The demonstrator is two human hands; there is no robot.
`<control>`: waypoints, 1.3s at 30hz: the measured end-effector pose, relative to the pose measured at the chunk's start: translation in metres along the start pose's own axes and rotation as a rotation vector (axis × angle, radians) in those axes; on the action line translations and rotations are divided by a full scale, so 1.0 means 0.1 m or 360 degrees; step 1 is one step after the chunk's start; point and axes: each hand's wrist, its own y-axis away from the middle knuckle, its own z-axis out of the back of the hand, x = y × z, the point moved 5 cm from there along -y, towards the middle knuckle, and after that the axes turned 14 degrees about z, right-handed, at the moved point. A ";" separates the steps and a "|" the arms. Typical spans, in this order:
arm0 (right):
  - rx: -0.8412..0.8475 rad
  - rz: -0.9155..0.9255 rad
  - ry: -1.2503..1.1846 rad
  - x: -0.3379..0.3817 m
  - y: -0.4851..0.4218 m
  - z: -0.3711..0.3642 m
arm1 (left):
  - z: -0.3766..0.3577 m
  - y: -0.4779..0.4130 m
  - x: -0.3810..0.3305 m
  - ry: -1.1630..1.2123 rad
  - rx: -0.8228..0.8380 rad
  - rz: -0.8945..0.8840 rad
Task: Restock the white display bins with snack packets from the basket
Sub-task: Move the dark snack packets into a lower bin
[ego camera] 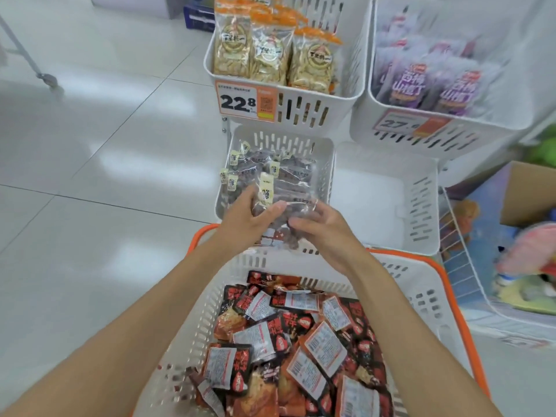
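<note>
Pale glossy floor tiles [90,176] spread out left of the grip. Far up and left, a metal leg [18,46] ends in a caster [46,79]. Well right of the grip, a cardboard box [526,191] sits just above a pink soft toy [529,254], beyond white wire bars [457,236].

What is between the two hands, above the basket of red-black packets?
A clear packet of dark snacks, gripped by the left hand and right hand over the front edge of the lower left bin, in the head view.
</note>
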 end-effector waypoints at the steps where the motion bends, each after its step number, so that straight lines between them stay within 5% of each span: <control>1: -0.0075 0.0040 0.0071 0.02 -0.10 0.11 | -0.02 -0.13 -0.07 -0.0113 -0.0018 -0.0056; 7: -0.0219 0.0058 0.0318 -0.16 -0.67 0.38 | 0.06 -0.95 0.21 -0.1468 -0.0235 -0.0220; 12: -0.0194 -0.0110 0.0386 -0.58 -0.87 0.28 | -0.05 -1.31 0.53 -0.1983 -0.0177 -0.0332; 20: -0.0224 0.0061 0.0494 -0.61 -1.13 0.39 | -0.12 -1.40 0.66 -0.1811 -0.0406 -0.0471; 26: 0.0038 0.0184 0.0686 -0.56 -1.18 0.39 | -0.16 -1.44 0.66 -0.1720 -0.0479 -0.0519; 35: -0.0127 0.0164 0.0177 -0.59 -1.25 0.41 | -0.20 -1.43 0.60 -0.1674 -0.0473 -0.0496; 39: -0.0105 0.0252 0.0319 -0.53 -1.33 0.40 | -0.20 -1.44 0.61 -0.1668 -0.0469 -0.0494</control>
